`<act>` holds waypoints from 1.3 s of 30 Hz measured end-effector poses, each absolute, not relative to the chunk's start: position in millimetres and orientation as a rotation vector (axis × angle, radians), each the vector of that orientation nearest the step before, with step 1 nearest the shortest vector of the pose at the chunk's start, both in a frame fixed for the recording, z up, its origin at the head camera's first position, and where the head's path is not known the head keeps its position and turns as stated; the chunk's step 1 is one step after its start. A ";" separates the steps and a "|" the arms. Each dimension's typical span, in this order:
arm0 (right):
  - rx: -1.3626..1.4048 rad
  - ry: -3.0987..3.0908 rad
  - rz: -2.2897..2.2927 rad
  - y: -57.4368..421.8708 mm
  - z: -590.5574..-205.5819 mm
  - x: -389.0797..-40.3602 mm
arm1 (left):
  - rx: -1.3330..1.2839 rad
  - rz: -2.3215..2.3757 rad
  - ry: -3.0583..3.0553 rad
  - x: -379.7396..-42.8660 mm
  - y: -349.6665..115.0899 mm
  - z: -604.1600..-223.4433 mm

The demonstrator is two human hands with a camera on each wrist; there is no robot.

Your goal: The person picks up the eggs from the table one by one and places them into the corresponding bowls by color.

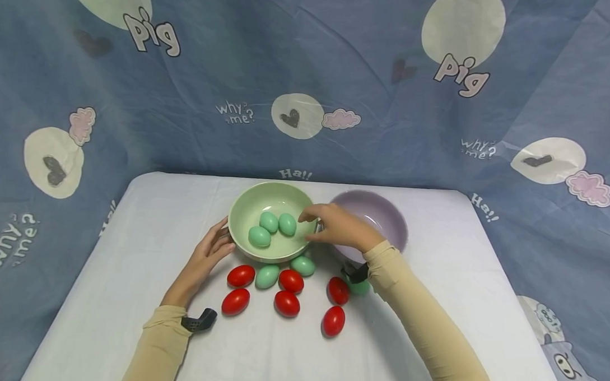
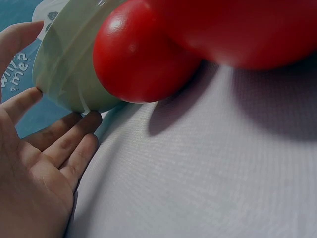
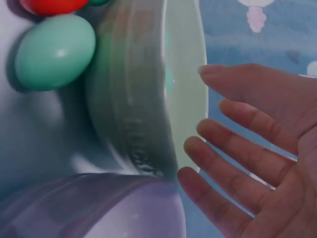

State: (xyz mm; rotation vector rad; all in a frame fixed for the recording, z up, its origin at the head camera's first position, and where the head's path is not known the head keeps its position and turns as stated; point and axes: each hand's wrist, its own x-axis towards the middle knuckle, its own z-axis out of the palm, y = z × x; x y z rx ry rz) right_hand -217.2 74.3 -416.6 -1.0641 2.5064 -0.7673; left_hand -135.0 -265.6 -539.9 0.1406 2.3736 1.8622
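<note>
A green bowl (image 1: 240, 218) stands at the back of the table with three green eggs (image 1: 259, 236) inside. My left hand (image 1: 206, 258) touches the bowl's left side, its fingertips against the outer wall in the left wrist view. Over the bowl's right rim hovers my right hand (image 1: 344, 225), holding nothing, thumb and fingers spread apart in the right wrist view. To the right, partly hidden under that hand and forearm, is a purple bowl (image 1: 394, 218). Just in front of the green bowl lie a green egg (image 1: 266, 276) and another green egg (image 1: 302, 265).
Several red eggs (image 1: 287, 304) lie scattered on the white tabletop (image 1: 270, 360) before the bowls. Another green egg (image 1: 360, 288) sits partly behind the right wrist, beside a red egg (image 1: 338, 291). A blue printed cloth (image 1: 191, 121) hangs behind the table.
</note>
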 end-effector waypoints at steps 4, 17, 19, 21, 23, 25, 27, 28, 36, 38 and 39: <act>-1.074 2.519 -0.803 85.7 -419.1 -204.1 | 0.147 1.872 2.366 -134.6 -265.6 -539.9; -1.090 2.542 -0.979 119.0 -430.6 -155.2 | 0.167 1.908 2.337 -134.4 -265.2 -539.9; -1.079 2.547 -0.997 124.3 -432.9 -147.7 | 0.160 1.896 2.347 -134.8 -265.4 -540.3; -1.076 2.558 -1.005 129.1 -435.5 -140.6 | 0.151 1.886 2.354 -134.9 -266.0 -540.3; -1.076 2.573 -1.010 134.3 -438.5 -133.4 | 0.145 1.878 2.361 -134.9 -266.0 -540.0; -1.085 2.578 -1.024 139.8 -442.3 -126.0 | 0.143 1.877 2.358 -134.9 -265.7 -539.7; -1.089 2.585 -1.035 145.4 -446.6 -119.3 | 0.141 1.876 2.358 -134.9 -265.1 -539.5; -1.086 2.589 -1.043 148.2 -448.8 -116.1 | 0.140 1.877 2.359 -134.9 -265.0 -539.5; -0.994 2.637 -1.046 167.3 -465.1 -99.5 | 0.133 1.876 2.363 -134.5 -264.7 -539.5; -0.988 2.638 -1.050 170.8 -469.9 -97.5 | 0.131 1.874 2.365 -134.7 -264.8 -539.7; -0.982 2.638 -1.050 172.4 -472.1 -96.7 | 0.133 1.874 2.366 -134.8 -264.8 -539.7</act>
